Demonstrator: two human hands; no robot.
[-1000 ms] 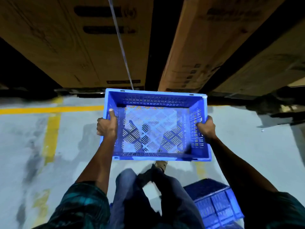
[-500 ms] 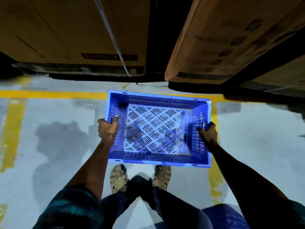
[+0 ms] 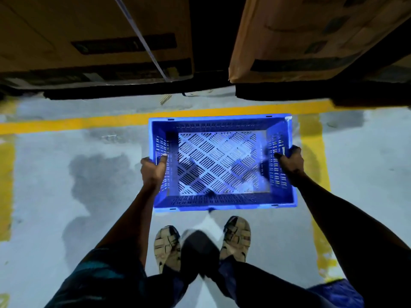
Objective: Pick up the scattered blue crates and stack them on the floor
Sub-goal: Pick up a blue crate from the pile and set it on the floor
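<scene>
A: What did the left hand [image 3: 153, 172] have?
B: Its fingers were curled over the left wall of one blue crate [image 3: 223, 163], rigid plastic with slotted walls and a diamond-slatted base; the thumb lay inside.
A: And the right hand [image 3: 290, 162]?
B: It gripped the right wall. The crate was held above the grey floor [image 3: 44, 196], near the yellow line [image 3: 77, 123].
A: Anything changed?
B: Both sandals [image 3: 168, 248] now showed, and the line sat behind the crate's far edge. Two cardboard boxes [image 3: 95, 36] stood beyond.
</scene>
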